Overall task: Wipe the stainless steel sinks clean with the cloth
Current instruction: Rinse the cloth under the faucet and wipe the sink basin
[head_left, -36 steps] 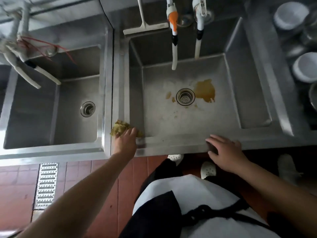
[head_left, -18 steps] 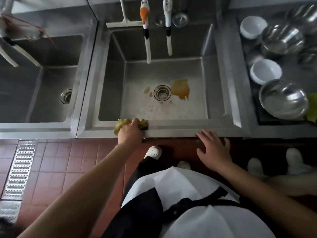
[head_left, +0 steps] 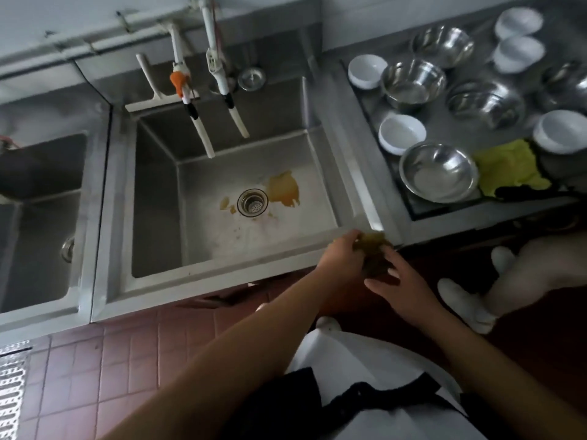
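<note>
Pinching the olive cloth (head_left: 371,249) at the front right corner of the sink (head_left: 222,274), the left hand (head_left: 341,258) has fingers curled round it; the right hand (head_left: 400,289) touches it from 5 o'clock, fingers mostly straight. Cloth's underside hidden. Brown stain (head_left: 284,192) at 2 o'clock of the drain (head_left: 253,202). Steel bowls (head_left: 438,174) on the counter at 2 o'clock; red tile floor (head_left: 104,373) below.

A floor (head_left: 104,369) of reddish-brown tiles is seen below, with a metal drain grate (head_left: 12,392) set in at the left. A pale wall (head_left: 79,14) is dimly lit behind.
</note>
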